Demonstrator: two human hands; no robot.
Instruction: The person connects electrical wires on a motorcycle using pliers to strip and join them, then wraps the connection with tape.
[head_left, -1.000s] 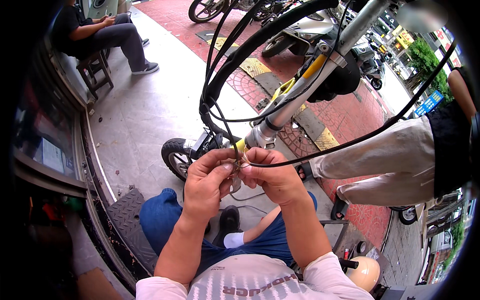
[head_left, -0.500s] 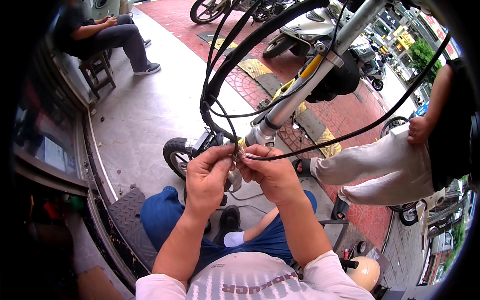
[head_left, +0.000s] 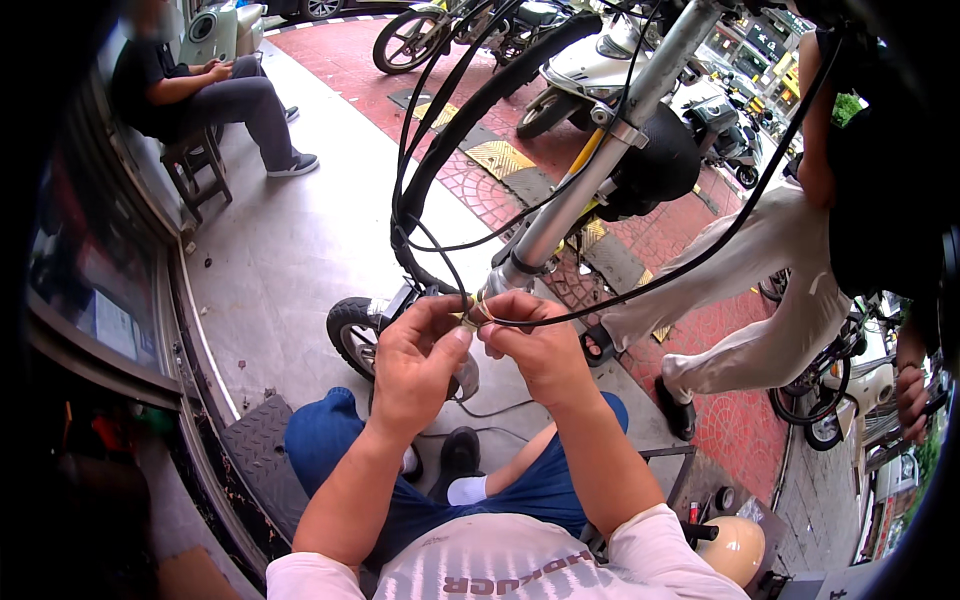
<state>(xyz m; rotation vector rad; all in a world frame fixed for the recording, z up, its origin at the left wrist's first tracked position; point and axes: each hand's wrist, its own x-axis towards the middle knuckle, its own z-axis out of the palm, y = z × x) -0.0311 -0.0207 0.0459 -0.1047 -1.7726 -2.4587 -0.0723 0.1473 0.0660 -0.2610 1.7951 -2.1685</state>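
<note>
My left hand (head_left: 415, 355) is closed in a pinch at the centre, on the end of a thin black cable (head_left: 440, 248) that loops down from above. Close beside it, my right hand (head_left: 535, 345) pinches the end of a thicker black cable (head_left: 655, 285) running off to the upper right. Thin light-coloured wires (head_left: 478, 309) show between the fingertips; whether they are joined is too small to tell. Just beyond my hands rises the silver steering tube (head_left: 570, 205) of a scooter, tilted to the right. Its front wheel (head_left: 350, 335) stands behind my left hand.
A thick black cable sleeve (head_left: 455, 130) arches left of the tube. At right a person in light trousers (head_left: 740, 270) stands close; another sits on a stool (head_left: 195, 165) at far left. A ribbed mat (head_left: 260, 440) lies left of my knee. Parked motorbikes (head_left: 570, 85) stand behind.
The standing person at right has shifted a leg and lowered an arm. The view has tilted slightly, and the tube appears further left. My hands keep pinching the cables at nearly the same place.
</note>
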